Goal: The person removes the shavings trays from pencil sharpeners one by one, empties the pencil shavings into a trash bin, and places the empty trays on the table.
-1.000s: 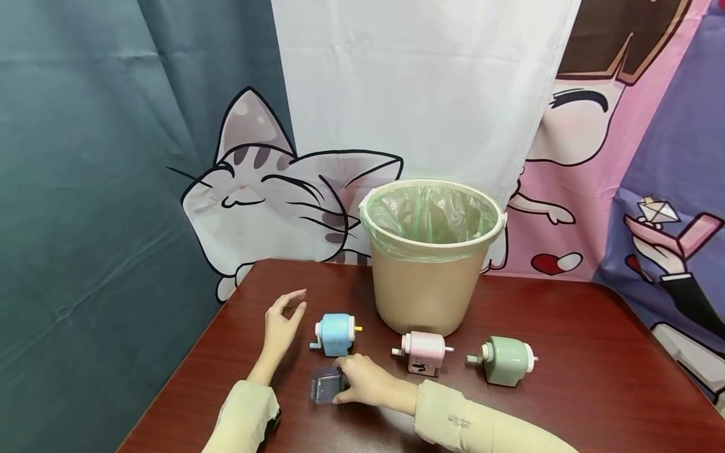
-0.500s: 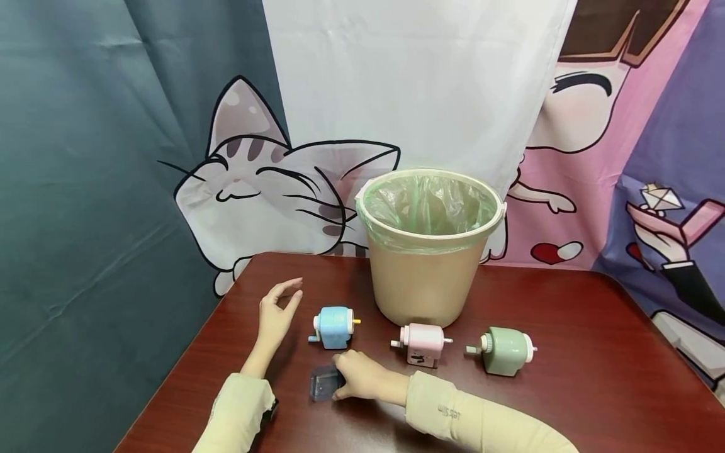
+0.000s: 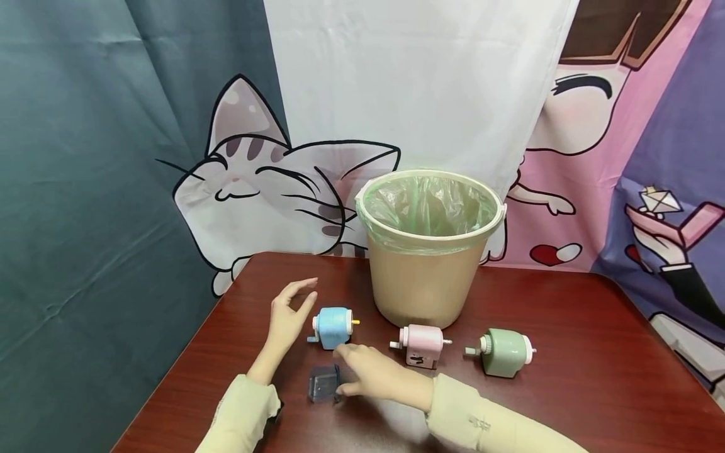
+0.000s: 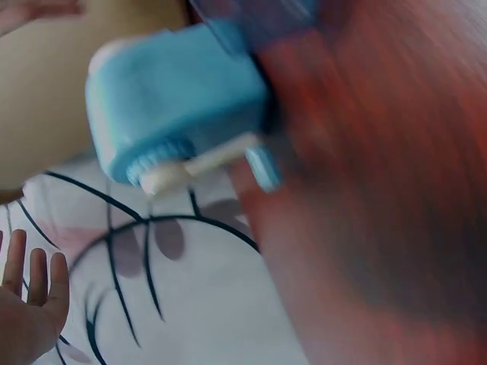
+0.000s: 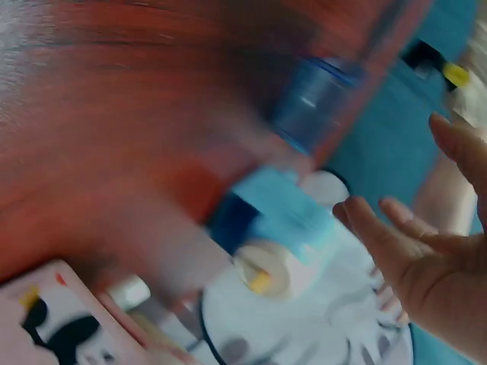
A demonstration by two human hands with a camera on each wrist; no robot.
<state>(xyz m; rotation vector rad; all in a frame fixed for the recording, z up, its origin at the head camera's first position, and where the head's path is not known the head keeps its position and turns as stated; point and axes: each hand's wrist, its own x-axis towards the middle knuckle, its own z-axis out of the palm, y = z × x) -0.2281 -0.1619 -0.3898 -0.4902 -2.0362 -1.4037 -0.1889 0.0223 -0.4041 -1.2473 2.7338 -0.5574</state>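
Note:
A hand-crank pencil sharpener, light blue (image 3: 334,328), stands on the table with a yellow tip at its right end and its crank at the left. My left hand (image 3: 286,319) hovers just left of it, thumb and fingers spread in a loose curve around nothing. In front of the sharpener lies a see-through bluish shavings drawer (image 3: 323,384). Right beside that drawer is my right hand (image 3: 378,372), fingers spread and holding nothing. In the right wrist view the drawer (image 5: 310,103) is blurred and apart from the fingers.
Pink (image 3: 425,346) and green (image 3: 506,352) crank sharpeners stand to the right. Behind them is a beige bin (image 3: 421,283) with a green plastic liner. A printed cloth (image 3: 430,82) hangs behind the reddish-brown table (image 3: 583,352).
The right hand has let go of the drawer and moved slightly right, its fingers opening. The drawer stays on the table. My left hand has shifted a little towards the blue sharpener.

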